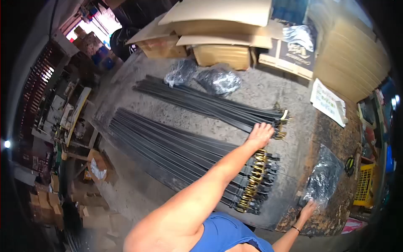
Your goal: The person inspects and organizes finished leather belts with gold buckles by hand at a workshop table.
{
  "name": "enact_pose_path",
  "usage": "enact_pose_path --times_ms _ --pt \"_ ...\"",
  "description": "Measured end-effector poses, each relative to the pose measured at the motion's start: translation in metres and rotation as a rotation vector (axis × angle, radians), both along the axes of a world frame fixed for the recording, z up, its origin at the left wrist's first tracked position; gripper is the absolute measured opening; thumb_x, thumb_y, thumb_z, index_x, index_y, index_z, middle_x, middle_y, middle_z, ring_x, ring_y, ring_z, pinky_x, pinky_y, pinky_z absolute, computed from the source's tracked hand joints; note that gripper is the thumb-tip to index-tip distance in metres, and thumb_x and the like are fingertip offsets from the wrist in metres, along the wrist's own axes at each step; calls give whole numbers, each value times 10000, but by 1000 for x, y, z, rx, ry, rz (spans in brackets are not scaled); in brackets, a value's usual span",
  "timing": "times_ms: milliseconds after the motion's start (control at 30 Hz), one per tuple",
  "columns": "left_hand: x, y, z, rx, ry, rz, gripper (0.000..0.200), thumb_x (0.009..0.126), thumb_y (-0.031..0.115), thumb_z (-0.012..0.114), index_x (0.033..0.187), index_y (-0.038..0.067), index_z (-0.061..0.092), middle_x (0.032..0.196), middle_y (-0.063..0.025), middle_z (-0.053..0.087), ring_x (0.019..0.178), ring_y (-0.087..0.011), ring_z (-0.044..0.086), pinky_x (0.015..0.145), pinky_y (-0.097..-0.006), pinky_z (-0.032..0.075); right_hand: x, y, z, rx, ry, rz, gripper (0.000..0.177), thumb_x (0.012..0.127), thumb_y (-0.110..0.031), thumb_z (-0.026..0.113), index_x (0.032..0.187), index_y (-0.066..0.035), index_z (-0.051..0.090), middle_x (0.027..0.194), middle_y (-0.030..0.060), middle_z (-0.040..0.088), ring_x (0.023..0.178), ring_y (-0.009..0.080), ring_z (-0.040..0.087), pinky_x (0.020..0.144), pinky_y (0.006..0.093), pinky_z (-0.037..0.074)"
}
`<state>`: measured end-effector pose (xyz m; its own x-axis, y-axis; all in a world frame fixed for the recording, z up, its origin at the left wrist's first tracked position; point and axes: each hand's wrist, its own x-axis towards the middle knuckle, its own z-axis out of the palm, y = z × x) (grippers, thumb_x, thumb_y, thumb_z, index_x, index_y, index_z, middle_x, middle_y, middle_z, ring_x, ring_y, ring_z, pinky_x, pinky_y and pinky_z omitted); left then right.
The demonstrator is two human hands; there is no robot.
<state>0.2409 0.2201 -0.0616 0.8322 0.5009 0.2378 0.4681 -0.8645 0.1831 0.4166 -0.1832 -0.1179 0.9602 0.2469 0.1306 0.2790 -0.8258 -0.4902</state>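
Note:
My left hand reaches across to the buckle end of a bundle of black belts, its fingers curled over the outermost strap. Nearer to me lies a second, wider row of black belts, laid side by side with their gold buckles lined up at the right; my left forearm passes over it. My right hand is closed on the near edge of a clear plastic bag, which lies on the worn brown part of the table. Whatever is in that bag looks dark and cannot be made out.
Two crumpled plastic bags lie behind the belts. Open cardboard boxes line the table's back. At the right are a printed sheet, green-handled scissors and a yellow crate. More cartons sit on the floor at left.

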Motion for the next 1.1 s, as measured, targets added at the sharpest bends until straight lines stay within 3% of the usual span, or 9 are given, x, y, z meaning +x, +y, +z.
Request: enact_pose_path --times_ms 167,333,433,633,767,833,900,967,1100 --pt "2 10 -19 179 15 -94 92 813 138 462 858 130 541 885 -36 496 927 -211 469 798 -358 357 -8 -20 -23 -71 81 24 432 957 -367 393 1081 35 490 1029 291 559 955 465 514 813 483 387" --pt "-8 14 -8 -99 -30 -204 198 796 106 497 993 100 507 960 -111 536 971 -299 538 780 -420 449 -32 3 20 -209 140 75 449 941 -374 428 1139 28 457 1040 282 577 978 459 531 811 473 407" --pt "-26 18 9 -246 -382 -243 400 754 64 493 1140 45 391 982 -215 552 788 -450 582 692 -505 495 -16 -10 -1 -318 70 119 453 923 -367 447 1163 18 449 1044 286 577 974 456 535 796 491 408" --pt "-144 -28 97 -429 -626 -53 437 841 148 486 1237 25 348 1159 -273 516 974 -408 573 831 -437 468 -32 -12 15 -214 43 165 279 868 -248 468 929 22 507 936 257 594 889 477 519 751 502 388" --pt "-232 -106 98 -339 -746 24 408 843 222 546 1175 31 404 1079 -239 557 974 -395 568 851 -433 444 -20 -51 -35 177 24 215 115 841 -138 472 828 -25 457 683 140 535 621 281 569 583 402 435" --pt "-265 -132 72 -386 -745 133 310 885 229 540 1104 34 440 964 -167 581 832 -303 612 752 -388 482 -74 -39 12 426 341 58 65 864 -110 456 889 -53 435 654 88 514 484 151 526 408 300 406" --pt "-292 -156 53 -817 -814 266 192 930 216 503 1006 45 463 844 -84 569 680 -173 601 635 -301 490 -92 -47 12 647 429 10 105 889 -99 437 984 -64 409 645 71 500 402 117 466 322 232 357" --pt "-301 -174 12 -951 -1144 203 204 948 249 494 927 46 486 726 -26 559 586 -94 550 526 -274 458 -115 -51 18 861 454 48 269 898 -78 444 1162 -69 392 690 69 508 455 130 495 371 235 396" --pt "-307 -192 -15 -782 -961 145 115 933 140 468 970 34 491 876 -73 588 742 -135 602 683 -274 505 -166 -31 37 999 504 149 251 936 -125 480 1168 -32 489 920 106 611 649 134 581 548 225 474"
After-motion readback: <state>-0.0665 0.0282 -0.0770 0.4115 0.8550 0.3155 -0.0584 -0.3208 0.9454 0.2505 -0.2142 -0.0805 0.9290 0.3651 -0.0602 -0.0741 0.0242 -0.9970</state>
